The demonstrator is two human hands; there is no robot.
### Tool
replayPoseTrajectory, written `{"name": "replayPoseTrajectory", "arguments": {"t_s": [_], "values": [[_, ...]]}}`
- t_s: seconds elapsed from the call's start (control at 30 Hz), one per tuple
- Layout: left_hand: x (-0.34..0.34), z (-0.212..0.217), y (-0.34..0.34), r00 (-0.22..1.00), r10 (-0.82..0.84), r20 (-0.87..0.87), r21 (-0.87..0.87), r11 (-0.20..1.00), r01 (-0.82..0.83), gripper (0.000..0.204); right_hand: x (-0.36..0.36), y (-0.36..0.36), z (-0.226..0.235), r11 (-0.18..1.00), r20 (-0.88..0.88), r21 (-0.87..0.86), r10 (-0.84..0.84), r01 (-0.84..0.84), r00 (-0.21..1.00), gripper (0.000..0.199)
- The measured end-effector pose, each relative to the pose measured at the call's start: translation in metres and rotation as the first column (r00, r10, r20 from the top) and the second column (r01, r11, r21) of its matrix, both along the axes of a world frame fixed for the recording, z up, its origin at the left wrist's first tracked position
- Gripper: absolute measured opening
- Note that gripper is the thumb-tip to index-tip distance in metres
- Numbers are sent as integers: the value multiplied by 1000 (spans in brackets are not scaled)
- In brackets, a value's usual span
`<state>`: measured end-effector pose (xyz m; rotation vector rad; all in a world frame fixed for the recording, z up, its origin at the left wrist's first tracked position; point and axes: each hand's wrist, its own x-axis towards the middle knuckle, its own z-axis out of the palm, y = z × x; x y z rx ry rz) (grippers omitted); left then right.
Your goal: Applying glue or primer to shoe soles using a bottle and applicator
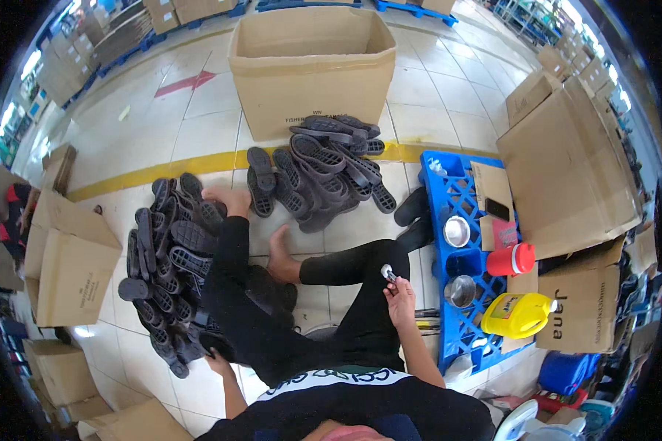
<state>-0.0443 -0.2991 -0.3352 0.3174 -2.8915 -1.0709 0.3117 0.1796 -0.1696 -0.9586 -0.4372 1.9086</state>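
Observation:
I sit on the tiled floor in black trousers, bare feet stretched out. My right hand (pixel 401 298) is raised over my right knee and pinches a small white and dark object (pixel 388 273). My left hand (pixel 218 361) reaches down beside my left thigh to a black shoe sole (pixel 212 342) at the near edge of a heap of black soles (pixel 162 250). Its fingers are partly hidden, so its grip is unclear. A second heap of soles (pixel 324 173) lies ahead of my feet.
A large open cardboard box (pixel 309 70) stands beyond the far heap. On my right, a blue plastic pallet (pixel 449 195) carries two metal bowls (pixel 457 231), a red jar (pixel 511 259) and a yellow jug (pixel 515 314). Cardboard boxes (pixel 566 169) flank both sides.

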Motion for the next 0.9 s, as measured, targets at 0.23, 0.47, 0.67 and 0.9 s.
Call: {"name": "replayPoseTrajectory", "arguments": {"t_s": [0.23,0.47,0.67,0.9], "values": [[-68,242,93,960,71,-271,61,997,-56,63,3,-4,-4,998,-22,-49,-28,27,999,11],[-57,280,217,924,-338,181,883,469,-1,65,42,15,-10,975,0,-46,-216,215,976,14],[47,203,288,470,-636,612,790,517,-329,55,180,60,-56,922,896,342,-379,183,233,27],[140,183,331,69,-893,445,831,383,-403,57,275,65,-71,934,924,308,-340,-182,-178,19]]}}
